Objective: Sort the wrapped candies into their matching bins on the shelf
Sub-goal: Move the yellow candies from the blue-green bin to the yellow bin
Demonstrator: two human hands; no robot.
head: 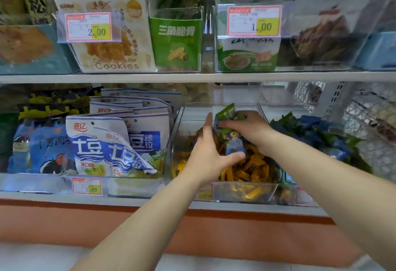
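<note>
I see the right hand (pixel 250 129) over the middle clear bin (pixel 179 129), fingers curled tight round a bunch of green and blue wrapped candies (pixel 228 120), held just above the orange candies (pixel 255 170) filling that bin. The left hand (pixel 205 155) is wide open just left of the bunch, fingers straight and pointing far, thumb spread under a blue wrapper (pixel 234 147); can't tell if it touches. Right fingertips are hidden behind the wrappers. The bin on the right (pixel 280 110) holds blue and green candies (pixel 317 133), w/ its near edge covered by the right forearm. Wrapper print is too blurred to read. The far-right mesh basket (pixel 364 116) is blurry and cut off.
</note>
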